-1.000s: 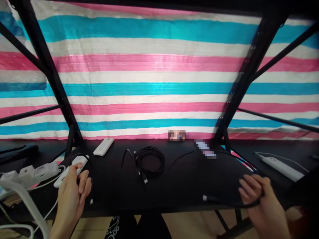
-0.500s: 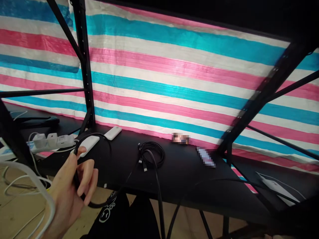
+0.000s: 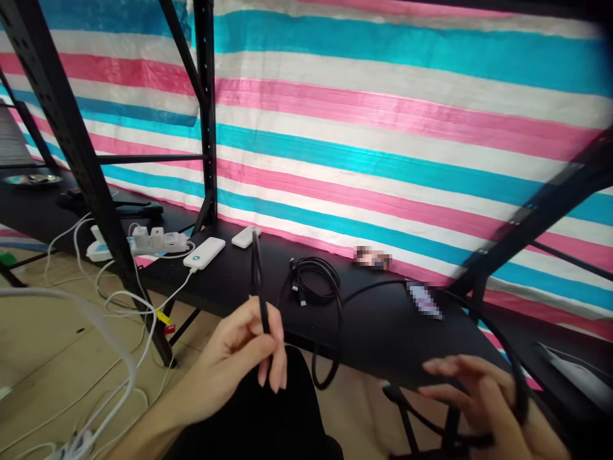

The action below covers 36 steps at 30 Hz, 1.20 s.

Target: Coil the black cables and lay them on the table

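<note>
My left hand is in the lower middle, its thumb and fingers closed on a black cable with a bend sticking up above the fingers. From there the cable runs in a long loose loop across the shelf to the right. My right hand is at the lower right, fingers apart and stretched toward the left. The cable crosses this hand near the base of its fingers, and an end with a plug hangs to its left. On the shelf between the hands lies a coiled black cable with light-coloured plugs.
Two white power banks lie on the black shelf, one with a white cable attached. A power strip with white chargers sits left, behind a black post. Two blurred items are near the striped sheet. White cables trail over the floor.
My view has shifted left. My left hand has moved rightward, still holding the black cable, now bunched at the fingers. My right hand has come into view at the lower right.
</note>
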{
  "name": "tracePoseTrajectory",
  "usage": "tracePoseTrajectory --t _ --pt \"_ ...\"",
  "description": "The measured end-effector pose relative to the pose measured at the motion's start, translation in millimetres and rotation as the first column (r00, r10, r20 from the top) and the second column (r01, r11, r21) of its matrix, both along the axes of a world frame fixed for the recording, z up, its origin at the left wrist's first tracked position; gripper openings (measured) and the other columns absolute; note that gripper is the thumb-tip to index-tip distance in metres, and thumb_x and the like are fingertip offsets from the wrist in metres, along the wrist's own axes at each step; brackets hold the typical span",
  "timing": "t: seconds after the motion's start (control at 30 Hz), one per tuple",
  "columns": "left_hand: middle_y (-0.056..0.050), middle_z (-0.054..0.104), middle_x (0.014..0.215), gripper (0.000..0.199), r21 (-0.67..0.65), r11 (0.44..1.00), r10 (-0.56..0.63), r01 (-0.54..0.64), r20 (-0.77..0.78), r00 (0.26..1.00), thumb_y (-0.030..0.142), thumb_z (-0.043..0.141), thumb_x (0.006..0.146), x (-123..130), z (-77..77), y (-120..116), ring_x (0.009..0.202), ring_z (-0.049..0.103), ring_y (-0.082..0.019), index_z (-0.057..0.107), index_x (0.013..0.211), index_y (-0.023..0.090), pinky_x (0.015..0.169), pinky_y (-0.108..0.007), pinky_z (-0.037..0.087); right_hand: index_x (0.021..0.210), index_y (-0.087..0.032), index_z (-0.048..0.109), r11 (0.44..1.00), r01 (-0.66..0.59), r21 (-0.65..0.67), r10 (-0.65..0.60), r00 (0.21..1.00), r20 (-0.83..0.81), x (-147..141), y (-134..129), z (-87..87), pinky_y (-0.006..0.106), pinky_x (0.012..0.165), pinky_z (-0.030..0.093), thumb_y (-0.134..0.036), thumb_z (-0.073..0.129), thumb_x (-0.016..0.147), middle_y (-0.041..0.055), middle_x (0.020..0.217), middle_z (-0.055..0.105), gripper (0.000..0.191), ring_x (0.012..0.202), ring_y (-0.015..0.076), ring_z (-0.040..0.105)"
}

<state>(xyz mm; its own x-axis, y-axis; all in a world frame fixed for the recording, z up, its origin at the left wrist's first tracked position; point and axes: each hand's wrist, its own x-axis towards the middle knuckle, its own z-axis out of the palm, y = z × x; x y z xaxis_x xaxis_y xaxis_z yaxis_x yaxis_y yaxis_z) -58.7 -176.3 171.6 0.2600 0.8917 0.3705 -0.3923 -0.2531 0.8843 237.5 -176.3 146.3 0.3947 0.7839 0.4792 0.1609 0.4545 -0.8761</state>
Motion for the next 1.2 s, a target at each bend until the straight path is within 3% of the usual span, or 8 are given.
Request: tracePoseTrajectory --t 0.2,0.33,0.43,0.5,0.8,0.97,1.1,1.2 --pt "0.003 0.061 0.063 0.012 -0.082 0.996 -0.046 0.03 -0.198 0.979 0.014 0.047 0.088 4 0.9 2 0.058 0.056 -0.01 0.055 0.084 0.021 0.052 -0.019 0.04 0.1 -0.024 0.069 0.964 -0.236 0.123 0.24 0.971 -0.02 -61 16 0.6 0.034 0.072 0.061 -0.045 0.04 0.097 0.0087 0.106 0.065 0.036 0.1 0.0234 0.064" --pt "0.005 0.055 0.057 0.015 -0.148 0.983 -0.143 0.107 -0.254 0.957 0.009 0.046 0.079 18 0.5 4 0.051 0.05 -0.008 0.056 0.077 0.02 0.05 -0.018 0.036 0.117 -0.03 0.06 0.884 -0.455 -0.105 0.453 0.89 -0.045 -99 22 -7.2 0.036 0.085 0.056 -0.049 0.039 0.096 0.0083 0.122 0.062 0.036 0.108 0.0232 0.062" --pt "0.006 0.051 0.057 0.021 -0.167 0.982 -0.147 0.088 -0.392 0.908 0.007 0.043 0.078 26 -1.7 8 0.051 0.045 -0.007 0.056 0.068 0.019 0.054 -0.018 0.037 0.121 -0.032 0.055 0.751 -0.608 -0.257 0.596 0.792 -0.133 -120 24 -10.5 0.033 0.084 0.056 -0.049 0.039 0.096 0.0072 0.115 0.066 0.034 0.099 0.0203 0.066" --pt "0.005 0.053 0.059 0.023 -0.162 0.985 -0.134 0.064 -0.472 0.871 0.009 0.043 0.082 25 -3.4 11 0.054 0.046 -0.008 0.056 0.067 0.02 0.058 -0.017 0.039 0.121 -0.032 0.054 0.723 -0.629 -0.284 0.607 0.776 -0.172 -125 28 -12.8 0.028 0.081 0.056 -0.046 0.04 0.097 0.0051 0.106 0.069 0.031 0.089 0.0168 0.068" --pt "0.005 0.059 0.065 0.023 0.2 0.977 0.187 -0.077 -0.613 0.768 0.013 0.044 0.091 5 -19.3 31 0.061 0.057 -0.009 0.065 0.093 0.023 0.065 -0.017 0.043 0.137 -0.034 0.04 0.86 -0.445 -0.25 0.407 0.893 -0.189 -116 48 -16.3 0.012 0.033 0.037 -0.041 0.045 0.096 0.0045 0.092 0.068 0.042 0.048 0.0073 0.052" --pt "-0.006 0.062 0.098 0.018 0.47 0.881 0.407 -0.054 -0.695 0.592 0.015 0.046 0.091 20 -39.1 42 0.09 0.059 -0.02 0.063 0.096 0.02 0.078 -0.03 0.05 0.139 -0.031 0.045 0.842 -0.477 -0.252 0.461 0.879 -0.123 -137 43 -18.6 0.022 0.062 0.055 -0.044 0.055 0.09 0.0062 0.105 0.068 0.052 0.072 0.0138 0.063" --pt "-0.01 0.059 0.099 0.03 0.642 0.767 0.578 -0.001 -0.69 0.436 0.009 0.037 0.09 26 -54.0 45 0.09 0.055 -0.025 0.06 0.106 0.02 0.081 -0.042 0.05 0.122 -0.027 0.061 0.88 -0.392 -0.266 0.39 0.919 -0.063 -151 46 -19.5 0.029 0.081 0.055 -0.033 0.068 0.081 0.0042 0.099 0.071 0.042 0.085 0.0179 0.067" --pt "-0.008 0.058 0.104 0.034 0.666 0.743 0.573 0.057 -0.679 0.459 0.004 0.039 0.088 20 -51.7 44 0.096 0.054 -0.024 0.06 0.108 0.023 0.085 -0.039 0.047 0.114 -0.024 0.067 0.888 -0.365 -0.279 0.353 0.931 -0.095 -147 52 -19.2 0.031 0.079 0.057 -0.032 0.063 0.085 0.0054 0.095 0.073 0.03 0.087 0.0202 0.069"
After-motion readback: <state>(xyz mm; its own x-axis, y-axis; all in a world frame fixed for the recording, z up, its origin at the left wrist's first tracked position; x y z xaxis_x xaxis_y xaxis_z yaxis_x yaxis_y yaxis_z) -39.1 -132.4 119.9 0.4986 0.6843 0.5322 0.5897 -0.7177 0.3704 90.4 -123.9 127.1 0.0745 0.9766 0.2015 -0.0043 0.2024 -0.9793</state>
